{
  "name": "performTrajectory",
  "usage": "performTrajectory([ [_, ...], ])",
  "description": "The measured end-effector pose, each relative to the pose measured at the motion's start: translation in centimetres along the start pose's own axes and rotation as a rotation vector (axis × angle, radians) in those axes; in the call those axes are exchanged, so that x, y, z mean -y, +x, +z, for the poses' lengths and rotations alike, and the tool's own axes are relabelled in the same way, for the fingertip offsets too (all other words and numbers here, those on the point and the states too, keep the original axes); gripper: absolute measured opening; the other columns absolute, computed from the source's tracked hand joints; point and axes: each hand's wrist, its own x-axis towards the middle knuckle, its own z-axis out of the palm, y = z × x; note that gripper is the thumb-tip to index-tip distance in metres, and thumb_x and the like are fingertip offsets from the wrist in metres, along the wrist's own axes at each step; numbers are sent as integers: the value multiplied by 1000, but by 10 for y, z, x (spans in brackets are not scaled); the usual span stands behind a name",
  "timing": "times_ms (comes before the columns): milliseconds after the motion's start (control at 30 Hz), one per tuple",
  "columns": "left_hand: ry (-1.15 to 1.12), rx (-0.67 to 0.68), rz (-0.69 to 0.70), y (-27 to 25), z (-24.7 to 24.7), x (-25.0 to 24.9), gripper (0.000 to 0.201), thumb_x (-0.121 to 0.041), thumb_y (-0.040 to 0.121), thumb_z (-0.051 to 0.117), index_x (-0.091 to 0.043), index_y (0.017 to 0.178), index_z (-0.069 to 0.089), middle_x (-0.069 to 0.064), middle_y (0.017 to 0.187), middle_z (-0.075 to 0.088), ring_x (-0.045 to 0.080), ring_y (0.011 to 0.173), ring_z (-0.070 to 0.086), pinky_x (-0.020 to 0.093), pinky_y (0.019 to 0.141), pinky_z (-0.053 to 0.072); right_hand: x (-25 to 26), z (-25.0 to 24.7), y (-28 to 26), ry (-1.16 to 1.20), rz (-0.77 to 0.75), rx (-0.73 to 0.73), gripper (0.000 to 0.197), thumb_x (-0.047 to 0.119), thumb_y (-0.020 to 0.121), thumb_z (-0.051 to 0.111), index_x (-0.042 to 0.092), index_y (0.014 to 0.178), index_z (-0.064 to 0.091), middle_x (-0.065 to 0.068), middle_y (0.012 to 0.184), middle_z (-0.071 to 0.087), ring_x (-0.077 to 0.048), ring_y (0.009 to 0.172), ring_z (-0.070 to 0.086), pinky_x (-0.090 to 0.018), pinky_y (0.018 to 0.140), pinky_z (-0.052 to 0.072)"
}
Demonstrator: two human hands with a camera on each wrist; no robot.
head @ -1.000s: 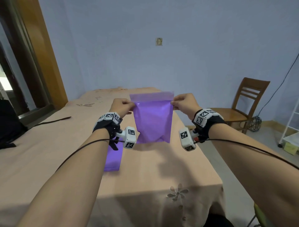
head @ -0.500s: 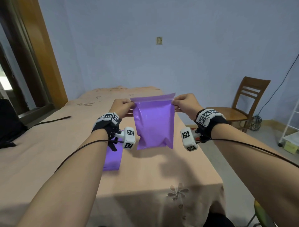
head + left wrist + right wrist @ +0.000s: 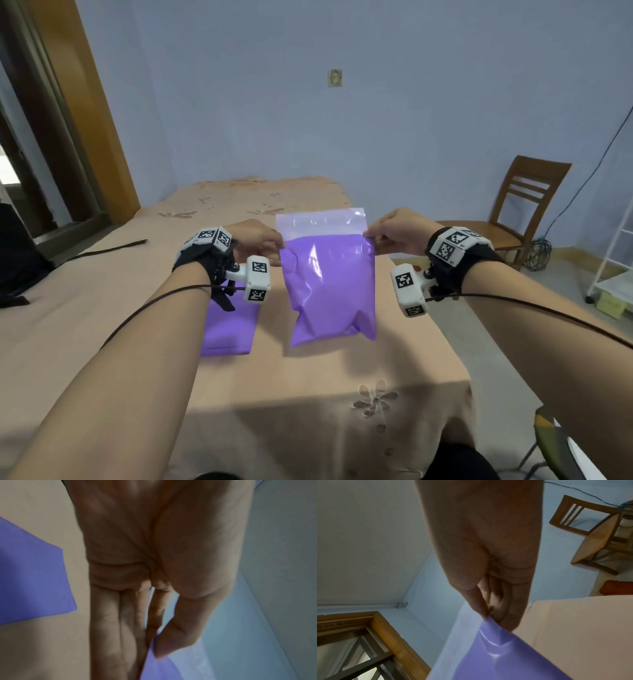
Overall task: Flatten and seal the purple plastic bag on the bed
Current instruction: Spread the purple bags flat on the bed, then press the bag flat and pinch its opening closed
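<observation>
While the bed (image 3: 394, 346), covered in a peach sheet embroidered with pale flowers, fills the middle of the head view, a glossy purple plastic bag with a paler translucent strip along its top (image 3: 330, 284) hangs upright in the air above it, clear of the sheet. The left hand (image 3: 255, 240) pinches the bag's upper corner at 9 o'clock, its grip closed with thumb against fingers on the plastic; the right hand (image 3: 397, 231) pinches the opposite corner at 3 o'clock in the same closed grip. The bag bulges and creases toward its bottom. At 7 o'clock from it, a second flat purple bag (image 3: 227, 329) lies on the sheet, partly behind the left wrist. A thin dark strap (image 3: 113, 247) lies across the sheet at 9 o'clock. The walls are pale blue, with a small square plate (image 3: 334, 77) at 12 o'clock. A brown wooden door frame (image 3: 89, 113) stands at 10 o'clock, a slat-backed wooden chair (image 3: 513, 212) on the grey floor at 3 o'clock, and a white wire rack (image 3: 613, 270) beyond it.
</observation>
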Motion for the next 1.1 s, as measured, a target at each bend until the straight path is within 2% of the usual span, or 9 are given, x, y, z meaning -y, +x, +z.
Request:
performTrajectory([
  [100, 153, -56, -32, 13, 5, 15, 25, -2, 81, 70, -6, 58, 60, 10, 59, 58, 28, 61, 61, 36, 68, 51, -12, 8, 7, -53, 94, -23, 11, -10, 85, 62, -4, 77, 58, -17, 60, 61, -28, 55, 67, -44, 71, 61],
  [167, 83, -119, -11, 24, 13, 26, 19, 2, 86, 68, -1, 68, 63, 17, 74, 63, 31, 66, 66, 32, 59, 60, -18, 14, 13, -67, 116, -52, 10, -12, 85, 60, -6, 78, 58, -18, 59, 64, -27, 49, 67, -44, 63, 62],
  [267, 42, -205, 26, 36, 25, 38, 20, 7, 90, 62, -3, 72, 59, 15, 72, 61, 23, 55, 63, 25, 48, 59, -23, 23, 24, -84, 103, -102, 15, -13, 85, 56, -4, 73, 57, -15, 58, 63, -23, 42, 66, -40, 55, 60],
  [367, 43, -269, 60, 49, 29, 48, 18, 9, 88, 63, -3, 77, 59, 14, 69, 59, 16, 40, 61, 22, 41, 55, -29, 27, 39, -116, 82, -134, 12, -12, 83, 58, -4, 74, 59, -19, 68, 64, -31, 58, 70, -49, 66, 62],
  [533, 137, -328, 44, 71, 32, 58, 15, -8, 86, 72, -13, 97, 63, 12, 80, 60, 26, 68, 57, 31, 59, 53, -44, 33, 59, -389, 67, -224, 16, -2, 81, 60, -6, 95, 67, -21, 86, 72, -36, 80, 72, -49, 75, 61],
  [600, 292, -287, 22, 74, 32, 56, 10, -15, 84, 76, -14, 90, 68, 8, 78, 57, 23, 69, 53, 28, 58, 50, -42, 39, 58, -547, 25, -212, 15, 6, 82, 61, 0, 95, 68, -14, 83, 71, -33, 79, 70, -41, 76, 61],
  [800, 720, 101, -131, 70, 52, 50, 32, -44, 69, 81, -15, 80, 76, 1, 73, 66, 22, 66, 54, 28, 63, 47, -34, 79, 43, -798, -29, 206, 17, 10, 81, 68, 6, 96, 75, -2, 68, 64, -21, 71, 63, -38, 78, 61],
  [933, 1088, 86, -162, 63, 65, 50, 55, -67, 60, 76, -16, 81, 78, -1, 68, 69, 20, 61, 58, 26, 66, 45, -41, 96, 38, -986, -51, 276, 23, 14, 79, 70, 9, 101, 74, -4, 73, 64, -18, 57, 58, -31, 66, 54],
  [1100, 1042, 68, -107, 66, 66, 58, 45, -54, 71, 79, -10, 82, 74, 1, 75, 69, 21, 64, 57, 26, 69, 46, -45, 103, 36, -1104, -60, 202, 18, 17, 75, 76, 6, 82, 64, -7, 76, 61, -27, 73, 60, -29, 65, 50],
])
